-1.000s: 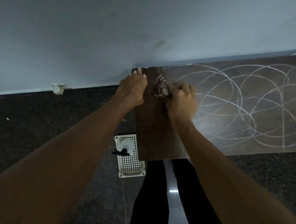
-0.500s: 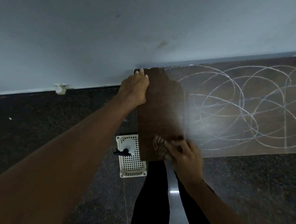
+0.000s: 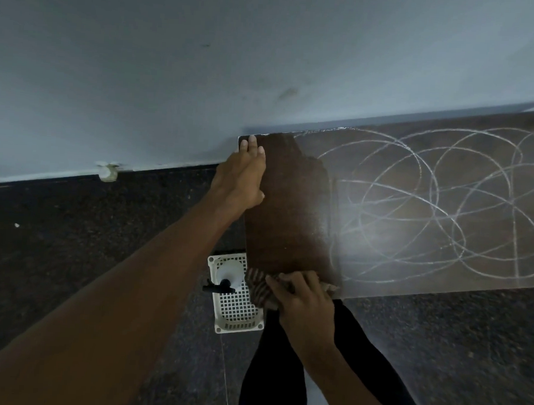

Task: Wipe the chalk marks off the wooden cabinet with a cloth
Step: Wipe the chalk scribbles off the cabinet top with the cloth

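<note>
Seen from above, the wooden cabinet shows a dark, cleaned strip at its 9 o'clock end. Looping chalk marks cover everything toward 3 o'clock of that strip. Start your next stroke at the 12 o'clock edge, overlap the strip's hazy border, and draw to 6 o'clock under even pressure. Your left hand lies flat on the 11 o'clock corner, fingers straight and together, bracing. Your right hand sits at the 6 o'clock edge, fingers curled over the bunched cloth, which partly overhangs the edge.
</note>
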